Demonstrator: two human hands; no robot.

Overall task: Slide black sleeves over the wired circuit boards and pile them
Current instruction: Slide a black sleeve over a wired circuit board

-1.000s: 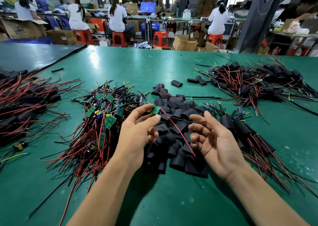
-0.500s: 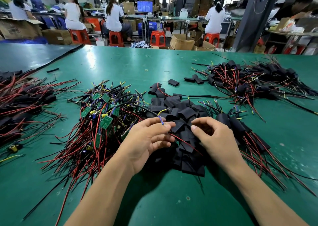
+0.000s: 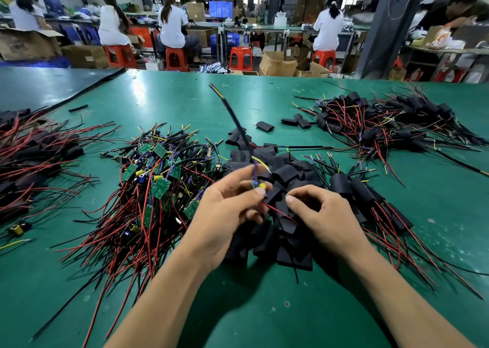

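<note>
Fingers [image 3: 260,188] of the left hand [image 3: 225,215] are pinched shut on a wired circuit board, of which only a yellow part [image 3: 262,186], a red wire [image 3: 280,213] and a long black lead [image 3: 232,117] rising up and away can be seen; the board itself is hidden behind the hand. Right hand [image 3: 325,215], just beside it, has its fingers curled inward over the pile of loose black sleeves [image 3: 285,172]; whether they grip a sleeve cannot be told. Bare green boards with red and black wires [image 3: 158,186] lie heaped to the left on the green tabletop [image 3: 172,101]. Sleeved boards [image 3: 354,188] lie just right of the hands; larger finished piles lie at far right [image 3: 383,125] and far left [image 3: 34,157].
</note>
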